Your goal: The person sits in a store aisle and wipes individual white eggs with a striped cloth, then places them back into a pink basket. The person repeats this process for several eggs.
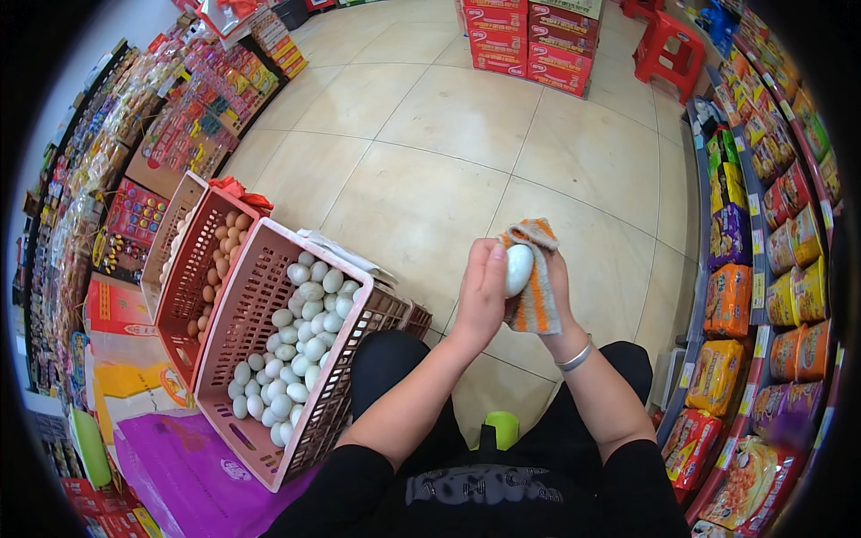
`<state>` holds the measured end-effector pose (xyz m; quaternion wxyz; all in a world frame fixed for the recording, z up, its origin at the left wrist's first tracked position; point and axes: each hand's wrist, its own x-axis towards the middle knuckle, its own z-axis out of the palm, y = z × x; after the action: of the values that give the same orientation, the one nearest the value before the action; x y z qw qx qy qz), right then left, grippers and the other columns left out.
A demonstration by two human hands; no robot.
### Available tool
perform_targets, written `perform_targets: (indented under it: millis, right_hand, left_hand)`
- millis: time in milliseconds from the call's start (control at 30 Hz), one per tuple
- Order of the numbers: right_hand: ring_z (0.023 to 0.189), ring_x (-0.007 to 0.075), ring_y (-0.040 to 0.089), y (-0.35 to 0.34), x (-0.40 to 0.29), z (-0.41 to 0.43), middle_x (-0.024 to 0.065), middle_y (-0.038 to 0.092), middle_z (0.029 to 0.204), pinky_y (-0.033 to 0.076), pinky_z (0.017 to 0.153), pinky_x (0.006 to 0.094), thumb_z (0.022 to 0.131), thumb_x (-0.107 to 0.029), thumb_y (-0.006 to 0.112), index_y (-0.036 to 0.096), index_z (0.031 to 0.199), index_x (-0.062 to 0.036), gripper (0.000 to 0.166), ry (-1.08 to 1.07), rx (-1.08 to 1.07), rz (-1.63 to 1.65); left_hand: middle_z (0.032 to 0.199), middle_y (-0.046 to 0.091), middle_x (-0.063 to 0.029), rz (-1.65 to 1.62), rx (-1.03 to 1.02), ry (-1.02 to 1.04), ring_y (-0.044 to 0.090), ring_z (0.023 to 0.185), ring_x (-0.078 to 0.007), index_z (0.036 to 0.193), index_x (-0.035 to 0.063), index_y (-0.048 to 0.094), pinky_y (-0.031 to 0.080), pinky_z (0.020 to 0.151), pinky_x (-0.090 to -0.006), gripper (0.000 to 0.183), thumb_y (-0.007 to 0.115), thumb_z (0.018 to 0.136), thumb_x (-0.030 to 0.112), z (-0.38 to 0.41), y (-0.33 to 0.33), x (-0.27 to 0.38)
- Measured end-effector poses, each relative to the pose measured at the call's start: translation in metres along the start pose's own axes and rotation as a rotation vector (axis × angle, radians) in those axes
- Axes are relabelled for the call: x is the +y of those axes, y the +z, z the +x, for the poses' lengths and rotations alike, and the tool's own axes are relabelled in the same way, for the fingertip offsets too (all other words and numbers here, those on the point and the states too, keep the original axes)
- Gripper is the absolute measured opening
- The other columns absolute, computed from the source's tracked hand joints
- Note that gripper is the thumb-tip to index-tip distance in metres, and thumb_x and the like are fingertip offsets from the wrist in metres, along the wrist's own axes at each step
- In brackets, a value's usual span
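A pale blue-green egg [518, 271] is held upright in front of me over the tiled floor. My left hand [483, 286] grips it from the left, thumb near its top. Against its right side lies a grey and orange striped cloth [540, 296]. My right hand [559, 286] is behind this cloth and grips it; most of its fingers are hidden. To my left stands a pink plastic crate [232, 296] with many similar pale eggs [286, 366] piled in it.
Beyond it are a red crate [185, 289] of brown eggs [214, 276] and a crate of whitish eggs. Shelves [757, 269] of packaged noodles line my right. Red cartons [498, 37] and a red plastic stool [669, 54] stand ahead. A purple bag [195, 471] lies at lower left.
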<state>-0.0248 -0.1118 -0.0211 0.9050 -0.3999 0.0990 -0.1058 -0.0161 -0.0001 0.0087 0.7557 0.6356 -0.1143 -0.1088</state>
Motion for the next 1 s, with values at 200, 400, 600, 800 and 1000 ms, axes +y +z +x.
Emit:
perform_targets:
  millis: [200, 400, 600, 800, 1000]
  right_hand:
    - [0.097, 0.0318, 0.057, 0.035, -0.004, -0.024, 0.0151, 0.058, 0.102, 0.045, 0.086, 0.0381, 0.091, -0.016, 0.055, 0.049, 0.114, 0.0006, 0.030, -0.580, 0.087, -0.800]
    - [0.090, 0.0131, 0.060, 0.010, -0.013, 0.004, 0.0050, 0.061, 0.102, 0.049, 0.079, 0.0272, 0.096, -0.022, 0.052, 0.052, 0.114, -0.0019, 0.026, 0.072, 0.030, -0.010]
    - [0.089, 0.0165, 0.063, 0.002, -0.009, 0.006, 0.0070, 0.062, 0.099, 0.053, 0.080, 0.0312, 0.097, -0.025, 0.051, 0.052, 0.113, -0.0035, 0.027, 0.255, 0.002, 0.265]
    - [0.092, 0.0169, 0.063, 0.004, -0.018, 0.003, 0.0083, 0.062, 0.103, 0.053, 0.082, 0.0315, 0.098, -0.028, 0.051, 0.051, 0.114, -0.0029, 0.030, 0.320, -0.079, 0.317]
    - [0.096, 0.0165, 0.061, 0.009, -0.014, 0.001, 0.0078, 0.060, 0.107, 0.049, 0.087, 0.0308, 0.098, -0.027, 0.051, 0.050, 0.119, -0.0007, 0.033, 0.113, -0.025, 0.043]
  left_hand:
    - [0.092, 0.051, -0.0027, -0.085, 0.108, 0.045, 0.046, 0.082, -0.0086, 0.105, 0.0060, 0.047, 0.042, 0.076, -0.0243, 0.028, 0.036, 0.103, 0.032, 0.003, 0.001, -0.004]
    - [0.094, 0.052, -0.0025, 0.015, -0.020, 0.028, 0.049, 0.083, -0.0096, 0.107, 0.0072, 0.046, 0.044, 0.075, -0.0254, 0.028, 0.036, 0.103, 0.033, 0.001, 0.001, -0.004]
    - [0.106, 0.056, -0.0032, -0.319, -0.016, -0.295, 0.052, 0.097, -0.0120, 0.114, 0.0077, 0.050, 0.043, 0.089, -0.0284, 0.034, 0.039, 0.102, 0.037, 0.007, 0.000, 0.008]
    - [0.116, 0.056, -0.0044, -0.383, -0.020, -0.411, 0.052, 0.109, -0.0138, 0.122, 0.0074, 0.050, 0.041, 0.097, -0.0317, 0.038, 0.042, 0.100, 0.038, 0.008, -0.005, 0.023]
    - [0.119, 0.058, -0.0093, -0.442, -0.008, -0.445, 0.053, 0.114, -0.0186, 0.126, 0.0045, 0.050, 0.040, 0.100, -0.0358, 0.039, 0.041, 0.101, 0.034, 0.012, -0.013, 0.013]
